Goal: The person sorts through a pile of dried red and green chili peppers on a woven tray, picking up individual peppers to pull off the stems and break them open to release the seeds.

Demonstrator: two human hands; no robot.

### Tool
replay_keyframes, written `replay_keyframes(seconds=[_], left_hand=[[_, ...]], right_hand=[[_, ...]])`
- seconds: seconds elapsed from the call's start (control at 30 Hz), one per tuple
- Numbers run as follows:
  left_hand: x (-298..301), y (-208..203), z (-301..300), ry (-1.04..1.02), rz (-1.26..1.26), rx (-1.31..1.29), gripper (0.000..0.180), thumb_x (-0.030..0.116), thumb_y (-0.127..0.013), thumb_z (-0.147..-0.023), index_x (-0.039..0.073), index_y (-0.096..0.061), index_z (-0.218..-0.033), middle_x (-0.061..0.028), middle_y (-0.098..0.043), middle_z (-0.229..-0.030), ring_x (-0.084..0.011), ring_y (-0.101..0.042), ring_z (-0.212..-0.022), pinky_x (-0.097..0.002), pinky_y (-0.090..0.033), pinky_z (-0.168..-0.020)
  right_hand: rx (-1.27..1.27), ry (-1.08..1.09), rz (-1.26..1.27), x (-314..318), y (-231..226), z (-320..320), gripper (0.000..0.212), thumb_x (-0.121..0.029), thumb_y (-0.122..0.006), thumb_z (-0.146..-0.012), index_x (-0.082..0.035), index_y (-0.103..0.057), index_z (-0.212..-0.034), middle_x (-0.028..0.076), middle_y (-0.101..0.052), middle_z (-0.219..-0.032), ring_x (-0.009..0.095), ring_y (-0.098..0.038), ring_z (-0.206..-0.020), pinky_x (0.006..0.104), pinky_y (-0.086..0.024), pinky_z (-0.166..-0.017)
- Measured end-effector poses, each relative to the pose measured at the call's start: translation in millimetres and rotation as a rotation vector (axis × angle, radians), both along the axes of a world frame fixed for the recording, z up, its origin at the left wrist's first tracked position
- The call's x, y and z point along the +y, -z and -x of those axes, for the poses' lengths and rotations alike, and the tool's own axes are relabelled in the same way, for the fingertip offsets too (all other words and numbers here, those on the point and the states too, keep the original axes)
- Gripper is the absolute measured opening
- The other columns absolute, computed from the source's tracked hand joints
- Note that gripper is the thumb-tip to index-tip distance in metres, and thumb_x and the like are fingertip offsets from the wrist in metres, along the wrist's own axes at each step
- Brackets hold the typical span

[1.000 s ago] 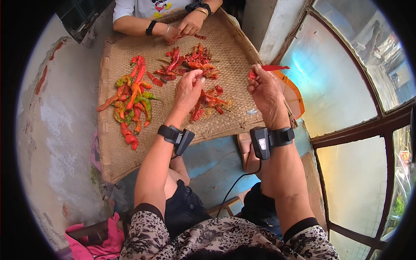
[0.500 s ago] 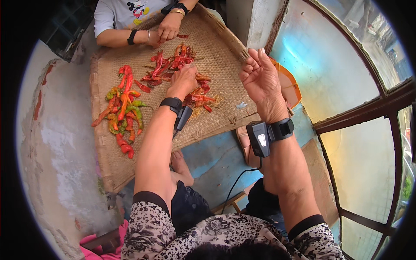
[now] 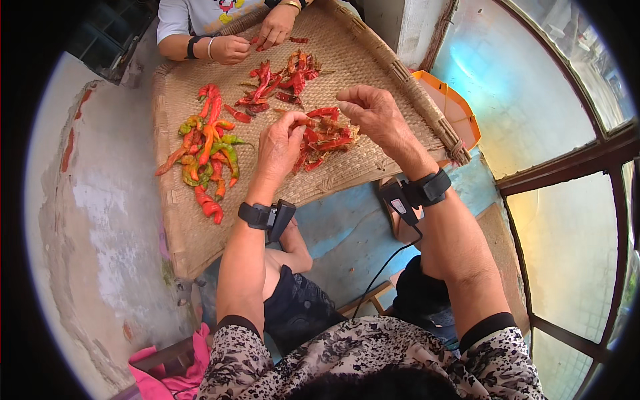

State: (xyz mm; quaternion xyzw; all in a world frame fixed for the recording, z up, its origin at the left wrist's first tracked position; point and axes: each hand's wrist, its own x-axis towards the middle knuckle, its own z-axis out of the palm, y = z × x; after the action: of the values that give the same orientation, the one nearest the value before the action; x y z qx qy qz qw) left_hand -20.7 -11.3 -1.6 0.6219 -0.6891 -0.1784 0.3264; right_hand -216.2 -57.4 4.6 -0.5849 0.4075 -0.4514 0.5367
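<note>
A wide woven tray [image 3: 333, 50] holds red, wrinkled chili peppers in separate heaps. Over the nearest heap of dried chili peppers [image 3: 328, 141], my left hand [image 3: 277, 150] is closed, thumb and fingertips pinching a red chili pepper at the heap's left edge. My right hand [image 3: 383, 123] hovers at the heap's right side, its thumb and forefinger drawn close together. Whatever may be between those fingertips is too small to make out. A second heap of red chili peppers [image 3: 290, 75] lies farther back. On the left rests a pile of fresher red, orange and green peppers [image 3: 207, 150].
Across the tray, a co-worker's hands [image 3: 257, 40] handle a red chili pepper. An orange-rimmed container [image 3: 450, 107] stands beyond the tray's right edge, near the framed window panes [image 3: 560, 247]. A rough wall [image 3: 100, 200] is on the left; pink cloth [image 3: 180, 367] lies lower left.
My right hand has come down and leftward to the near heap. My left hand has drawn back slightly toward me. The view has shifted a little.
</note>
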Motion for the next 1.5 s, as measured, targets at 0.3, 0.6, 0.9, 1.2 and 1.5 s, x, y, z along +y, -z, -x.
replay_keyframes(seconds=[0.3, 0.6, 0.9, 1.2, 1.5], left_hand=[[9.5, -7.5, -7.7, 0.149, -0.089, 0.788, 0.018, 0.015, -0.052, -0.093, 0.005, -0.054, -0.107, -0.0056, -0.064, -0.103, -0.0060, -0.055, -0.078, -0.0210, -0.047, -0.069], [-3.7, 11.1, -16.2, -0.050, -0.004, 0.303, 0.024, 0.014, -0.054, -0.090, 0.003, -0.057, -0.111, -0.0082, -0.064, -0.102, -0.0154, -0.060, -0.078, -0.0277, -0.049, -0.069], [-27.1, 34.1, 21.1, 0.162, 0.211, -0.326, 0.020, 0.007, -0.058, -0.082, 0.007, -0.060, -0.102, -0.0121, -0.059, -0.099, -0.0313, -0.054, -0.097, -0.0398, -0.045, -0.084], [-39.8, 33.5, 29.3, 0.127, 0.210, -0.310, 0.017, 0.010, -0.064, -0.078, 0.005, -0.060, -0.094, -0.0121, -0.060, -0.089, -0.0283, -0.058, -0.083, -0.0379, -0.047, -0.073], [-19.6, 3.9, 42.0, 0.145, 0.054, 0.111, 0.019, 0.019, -0.059, -0.088, 0.003, -0.059, -0.099, -0.0062, -0.063, -0.075, -0.0136, -0.059, -0.068, -0.0288, -0.046, -0.063]], right_hand=[[0.555, -0.078, 0.663, 14.9, 17.6, -34.5, 0.029, -0.013, -0.067, -0.077, -0.002, -0.062, -0.104, 0.014, -0.060, -0.075, 0.031, -0.060, -0.078, 0.0375, -0.048, -0.065], [-0.223, 0.019, -0.188, 1.2, -9.3, -10.4, 0.022, -0.024, -0.063, -0.087, -0.003, -0.061, -0.089, -0.002, -0.054, -0.070, 0.009, -0.051, -0.061, 0.0235, -0.042, -0.052], [-1.053, 0.459, -0.330, -32.2, 0.3, 74.9, 0.015, -0.022, -0.057, -0.091, -0.009, -0.052, -0.087, 0.001, -0.054, -0.074, 0.011, -0.049, -0.062, 0.0237, -0.043, -0.055], [-0.923, 0.311, -0.511, -35.3, 11.8, 75.9, 0.020, -0.025, -0.059, -0.089, -0.005, -0.055, -0.087, 0.003, -0.058, -0.074, 0.012, -0.050, -0.061, 0.0260, -0.044, -0.056], [0.359, 0.101, 0.249, 2.4, 8.9, 6.7, 0.032, -0.023, -0.070, -0.077, 0.004, -0.064, -0.093, 0.020, -0.066, -0.082, 0.027, -0.065, -0.078, 0.0345, -0.050, -0.070]])
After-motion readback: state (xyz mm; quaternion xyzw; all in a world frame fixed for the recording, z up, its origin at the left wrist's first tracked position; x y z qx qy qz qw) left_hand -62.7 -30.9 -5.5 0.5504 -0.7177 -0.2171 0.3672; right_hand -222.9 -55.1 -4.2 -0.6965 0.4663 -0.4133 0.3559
